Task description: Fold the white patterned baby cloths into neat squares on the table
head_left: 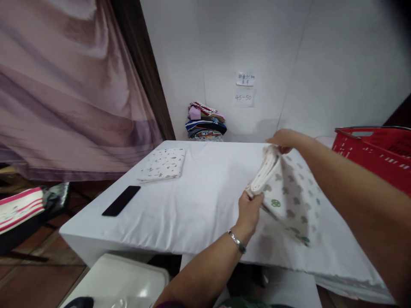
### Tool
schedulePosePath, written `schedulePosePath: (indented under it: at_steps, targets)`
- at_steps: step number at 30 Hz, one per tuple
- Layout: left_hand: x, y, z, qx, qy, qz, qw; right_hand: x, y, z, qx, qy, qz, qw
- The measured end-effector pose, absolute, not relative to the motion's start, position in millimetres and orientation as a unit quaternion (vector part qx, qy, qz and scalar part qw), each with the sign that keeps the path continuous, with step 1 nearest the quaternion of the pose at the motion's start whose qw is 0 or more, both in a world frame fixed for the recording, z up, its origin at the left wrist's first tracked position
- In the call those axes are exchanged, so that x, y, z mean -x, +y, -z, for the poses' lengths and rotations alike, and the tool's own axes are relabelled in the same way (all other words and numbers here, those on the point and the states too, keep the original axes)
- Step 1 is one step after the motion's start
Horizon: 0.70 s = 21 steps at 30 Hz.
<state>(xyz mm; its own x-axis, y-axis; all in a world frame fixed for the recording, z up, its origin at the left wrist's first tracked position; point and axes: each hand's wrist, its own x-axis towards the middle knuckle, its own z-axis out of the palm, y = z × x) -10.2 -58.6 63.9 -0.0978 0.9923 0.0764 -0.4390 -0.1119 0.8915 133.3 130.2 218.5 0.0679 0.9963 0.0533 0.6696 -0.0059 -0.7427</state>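
Between my two hands hangs a folded white cloth (290, 188) printed with small grey and green motifs, tilted above the right side of the table. My left hand (249, 211), with a silver bracelet on its wrist, pinches the near end of its layered edge. At the far end of that edge, my right hand (282, 140) is closed on the fabric, its fingers partly hidden. Another folded white cloth (164, 164) with small dark prints lies flat at the table's left.
The white-covered table (199, 201) carries a black flat rectangle (121, 201) at left. Folded clothes (206, 122) are stacked by the wall behind. A red basket (375, 156) stands at right. Two paper notes (245, 97) hang on the wall. A pink curtain (70, 85) hangs left.
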Motion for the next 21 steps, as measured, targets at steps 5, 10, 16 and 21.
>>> schedulePosePath:
  at_steps: [5,10,16,21]
  targets:
    - [74,-46,-5,-0.179,0.502,-0.583,0.614,-75,121,-118,0.573,-0.672,-0.409,0.232]
    - [101,-38,4,-0.157,0.470,-0.550,0.672,-65,92,-55,0.573,-0.679,-0.360,0.284]
    - [106,-22,1,-0.222,0.553,-0.497,0.631,-83,45,-11,0.560,-0.752,-0.204,0.282]
    - [120,-28,12,-0.453,0.681,-0.412,0.403,-89,13,23,0.479,-0.835,-0.139,0.233]
